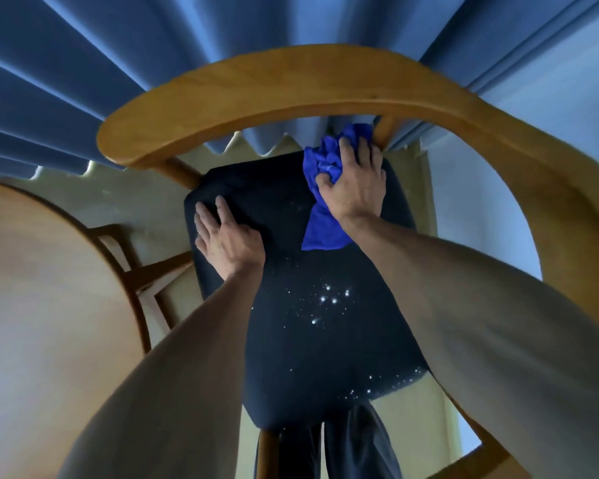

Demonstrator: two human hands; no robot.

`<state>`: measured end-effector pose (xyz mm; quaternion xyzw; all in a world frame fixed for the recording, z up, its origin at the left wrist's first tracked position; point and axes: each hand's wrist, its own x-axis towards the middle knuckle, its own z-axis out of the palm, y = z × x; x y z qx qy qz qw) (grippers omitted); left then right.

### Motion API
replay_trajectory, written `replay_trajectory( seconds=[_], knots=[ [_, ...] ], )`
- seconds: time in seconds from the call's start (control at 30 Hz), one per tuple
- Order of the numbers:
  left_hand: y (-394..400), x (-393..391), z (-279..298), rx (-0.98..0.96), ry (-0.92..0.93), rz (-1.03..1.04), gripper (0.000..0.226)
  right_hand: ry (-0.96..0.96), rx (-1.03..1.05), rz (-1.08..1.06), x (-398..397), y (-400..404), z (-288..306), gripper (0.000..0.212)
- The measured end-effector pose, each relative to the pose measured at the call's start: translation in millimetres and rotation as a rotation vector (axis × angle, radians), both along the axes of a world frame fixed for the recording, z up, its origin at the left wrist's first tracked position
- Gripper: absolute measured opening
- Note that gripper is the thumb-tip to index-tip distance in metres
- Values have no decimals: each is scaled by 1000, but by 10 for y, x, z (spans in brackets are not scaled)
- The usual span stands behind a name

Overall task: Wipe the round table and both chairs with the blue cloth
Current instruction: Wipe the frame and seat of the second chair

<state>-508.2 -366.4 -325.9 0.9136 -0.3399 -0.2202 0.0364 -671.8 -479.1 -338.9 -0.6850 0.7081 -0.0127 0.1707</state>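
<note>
Chair step: right hand (355,188) grips bunched cloth (322,202) at the seat's (312,340) back right corner, by a strut. Left hand (227,238) lies flat, fingers straight, on the seat. White specks sit nearer the front; next, probably sweep the cloth toward them. Worktop (49,288) at left.
</note>
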Motion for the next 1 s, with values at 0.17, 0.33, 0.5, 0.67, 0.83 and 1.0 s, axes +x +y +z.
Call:
replay_trajectory(
  seconds=[0.17, 0.33, 0.5, 0.67, 0.83, 1.0],
  knots=[
    [421, 177, -160, 21, 51, 390, 55, -124, -13, -80, 73, -148, 12, 78],
    [796, 280, -258, -130, 178, 422, 54, -52, -8, -81, 404, -226, 6, 68],
    [1005, 330, -282, -102, 180, 531, 39, -97, 55, 25, 914, -113, 42, 53],
    [1187, 277, -295, -39, 206, 588, 38, -177, 91, 347, 1757, 402, 152, 54],
    [1098, 238, -296, -29, 194, 593, 34, -18, 13, 565, 1735, 614, 153, 66],
    [1040, 203, -316, -31, 167, 580, 34, 33, 19, 354, 1303, 149, 117, 62]
  ],
)
